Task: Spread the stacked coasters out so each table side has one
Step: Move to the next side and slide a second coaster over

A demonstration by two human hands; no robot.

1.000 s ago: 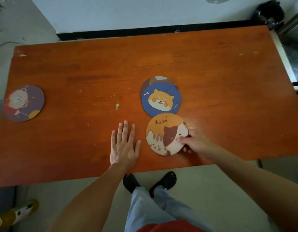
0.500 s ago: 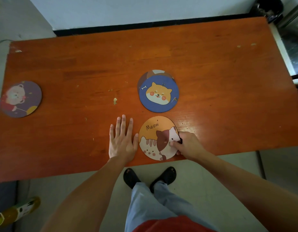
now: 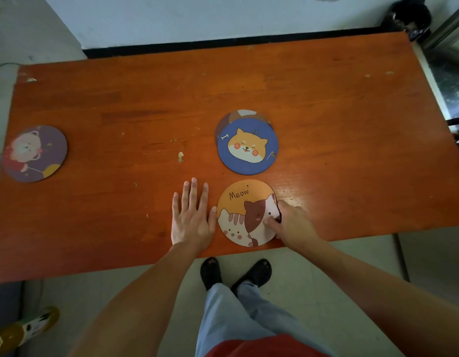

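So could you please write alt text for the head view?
A right hand pinches a "Meow" cat coaster at the near edge of an orange table, left hand flat beside it. A dog coaster tops another mid-table; a purple coaster lies far left.

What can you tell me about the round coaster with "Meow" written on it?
The Meow coaster is a thin, flat disc with an orange background, the handwritten word "Meow" near its far edge, and two cartoon cats, one striped, one brown and white. It lies face up on the orange wooden table, close to the near edge, apart from the blue dog coaster. The right hand pinches its right rim, fingertips on the picture; the left hand lies flat beside it.
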